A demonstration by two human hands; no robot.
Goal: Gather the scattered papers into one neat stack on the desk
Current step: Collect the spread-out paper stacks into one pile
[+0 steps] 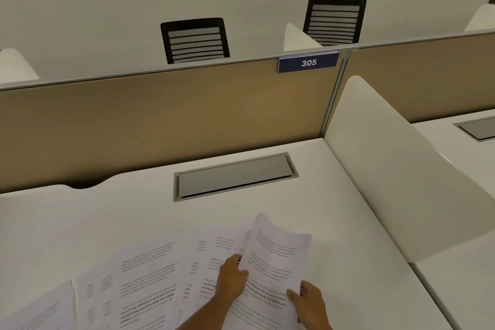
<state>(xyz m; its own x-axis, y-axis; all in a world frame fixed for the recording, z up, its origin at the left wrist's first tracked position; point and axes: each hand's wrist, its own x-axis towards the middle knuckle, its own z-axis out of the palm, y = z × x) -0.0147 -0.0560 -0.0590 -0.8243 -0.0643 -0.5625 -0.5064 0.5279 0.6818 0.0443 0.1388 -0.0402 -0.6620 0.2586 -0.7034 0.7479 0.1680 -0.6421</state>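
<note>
Several printed white papers lie fanned across the near part of the white desk (80,217). My left hand (231,280) and my right hand (308,301) both pinch one printed sheet (276,252), lifted and curled slightly at its far end. The left hand grips its left edge, the right hand its lower right corner. Under and left of it lies another sheet (211,246). More sheets (144,270) spread to the left, and one sheet (45,308) reaches the bottom left corner of the view.
A grey cable hatch (233,177) is set into the desk behind the papers. A tan partition (160,115) with a blue "305" sign (308,62) closes the far side. A white side divider (396,169) bounds the right. Two black chairs (195,40) stand beyond.
</note>
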